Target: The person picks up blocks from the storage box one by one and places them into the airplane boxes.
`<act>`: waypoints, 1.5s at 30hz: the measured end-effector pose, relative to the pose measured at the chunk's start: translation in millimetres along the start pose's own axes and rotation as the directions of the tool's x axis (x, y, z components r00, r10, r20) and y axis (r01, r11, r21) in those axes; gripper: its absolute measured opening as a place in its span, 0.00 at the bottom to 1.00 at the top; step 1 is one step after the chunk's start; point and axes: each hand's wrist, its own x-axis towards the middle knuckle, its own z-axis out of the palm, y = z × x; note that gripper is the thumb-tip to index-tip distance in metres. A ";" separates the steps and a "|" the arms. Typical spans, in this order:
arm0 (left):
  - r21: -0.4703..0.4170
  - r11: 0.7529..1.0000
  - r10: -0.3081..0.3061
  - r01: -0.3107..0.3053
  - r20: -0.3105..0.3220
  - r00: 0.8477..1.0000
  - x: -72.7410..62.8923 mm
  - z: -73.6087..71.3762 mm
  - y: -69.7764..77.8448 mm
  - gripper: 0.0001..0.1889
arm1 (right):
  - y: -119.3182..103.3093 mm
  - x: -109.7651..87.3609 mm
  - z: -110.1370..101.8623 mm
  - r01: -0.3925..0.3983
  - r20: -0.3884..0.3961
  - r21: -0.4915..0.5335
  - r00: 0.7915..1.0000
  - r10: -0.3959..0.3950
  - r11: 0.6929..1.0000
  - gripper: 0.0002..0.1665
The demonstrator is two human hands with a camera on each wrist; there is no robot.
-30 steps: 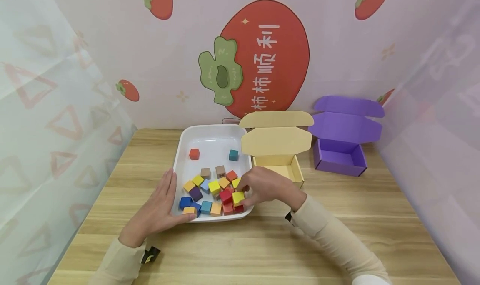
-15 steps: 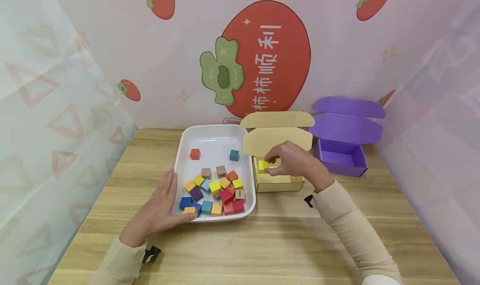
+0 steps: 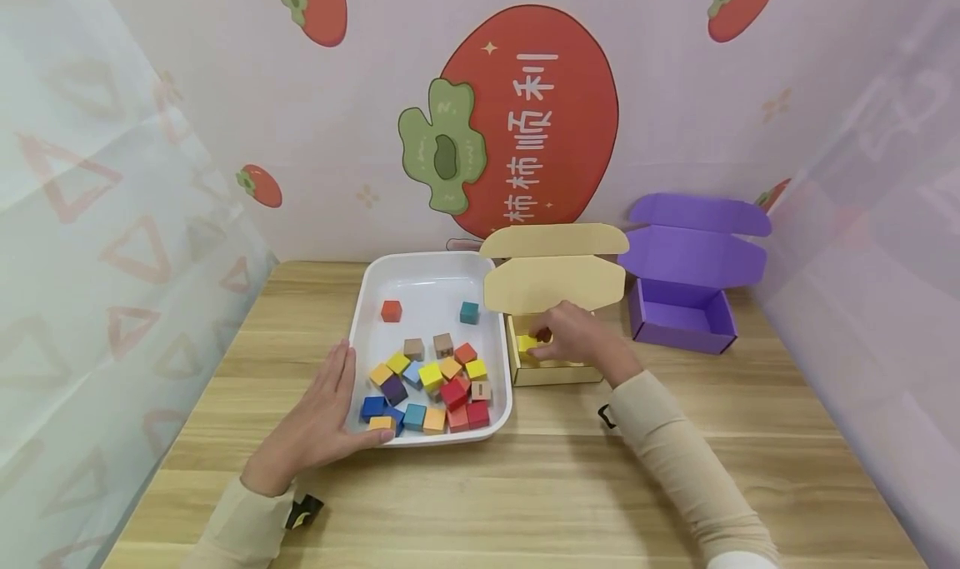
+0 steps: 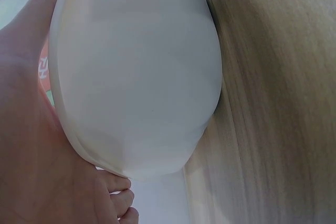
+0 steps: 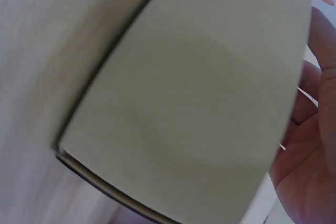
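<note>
In the head view my right hand point(image 3: 576, 336) reaches down into the pale yellow box point(image 3: 557, 375), pinching a yellow cube point(image 3: 526, 347) between thumb and fingers at the box's left side. The right wrist view shows the box's outer wall point(image 5: 178, 87), with my fingers behind its upper edge. My left hand point(image 3: 318, 415) rests against the left front corner of the white tray point(image 3: 431, 271); its fingers lie straight along the side and its thumb touches the front rim. Several coloured cubes crowd the tray's front half, among them a yellow cube point(image 3: 431, 376) and a dark purple cube point(image 3: 393, 389).
An open purple box point(image 3: 682, 331) stands right of the yellow one, lid raised. Farther back in the tray sit a red cube point(image 3: 391, 311) and a teal cube point(image 3: 468, 312). A printed cloth point(image 3: 337, 136) hangs behind the wooden table point(image 3: 465, 502).
My right hand has taken a yellow cube from the tray's right front, carried it right to the yellow box and lowered it inside. My left hand has stayed at the tray.
</note>
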 end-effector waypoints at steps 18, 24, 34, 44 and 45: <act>0.004 1.000 0.006 -0.006 -0.005 1.000 -2.3 -1.1 1.8 0.72 | -0.2 5.8 23.6 -0.085 -0.123 -0.016 0.989 0.082 0.996 0.09; 0.003 1.000 0.008 -0.008 -0.003 1.000 -1.7 -1.3 1.9 0.72 | -3.3 6.5 27.1 -0.111 -0.170 -0.033 0.980 0.103 0.993 0.11; 0.002 1.000 0.013 -0.013 -0.003 1.000 0.0 0.2 0.8 0.73 | -5.7 10.7 33.1 -0.135 -0.217 -0.051 0.969 0.121 0.990 0.12; 0.016 1.000 0.009 -0.009 -0.002 1.000 -0.1 -1.7 2.2 0.72 | -5.2 15.0 37.2 -0.139 -0.268 -0.102 0.957 0.107 0.985 0.13; 0.016 1.000 0.009 -0.009 -0.001 1.000 -0.1 -1.9 2.4 0.72 | -5.3 15.3 37.4 -0.138 -0.275 -0.108 0.956 0.104 0.985 0.14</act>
